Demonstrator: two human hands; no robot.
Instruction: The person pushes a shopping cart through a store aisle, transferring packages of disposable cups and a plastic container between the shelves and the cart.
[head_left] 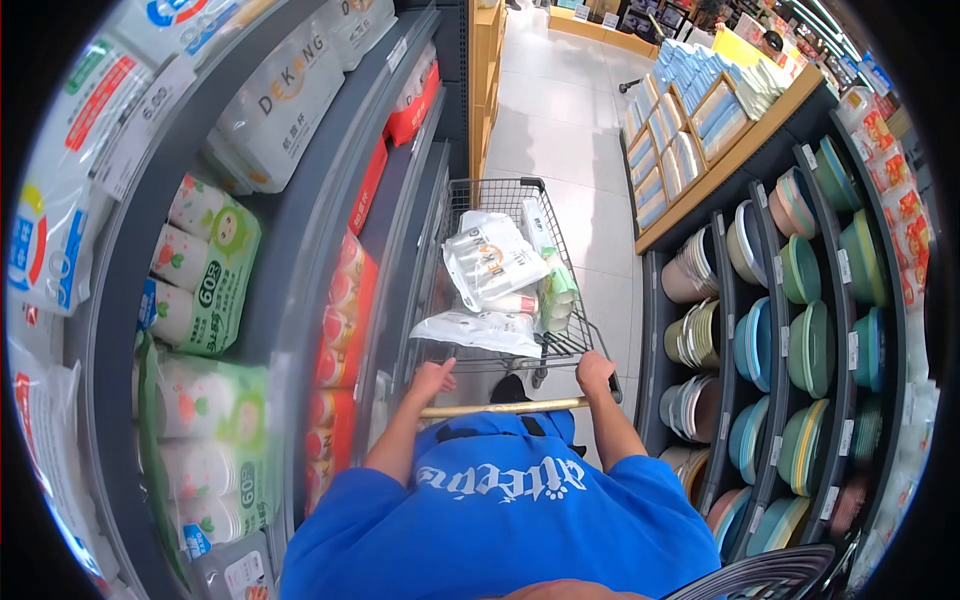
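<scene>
Shopping cart (541, 184): black wire, being kept at the centre of the view, between two runs of shelving; yellowish handle (505, 408) being presented at six o'clock.

Cart contents: a white "DEKANG" pack (495, 262) is being carried uppermost; a white plastic packet (480, 332) is being held just below it, at six o'clock; a green-and-white pack (558, 298) is being carried at four o'clock.

Right hand (596, 372): at four o'clock from the cart, being kept closed on its near corner, beside the handle's end.

Left hand (432, 380): at seven o'clock, being held half-curled near the handle's other end, one finger extended; whether the cart is being touched cannot be told.

Shelving, nine o'clock: green paper-cup packs (215, 265) and red packs (345, 310) are being displayed.

Shelving, three o'clock: stacked bowls (812, 345) are being displayed.

Wooden stand (740, 150), one o'clock: blue and white goods are being displayed.
</scene>
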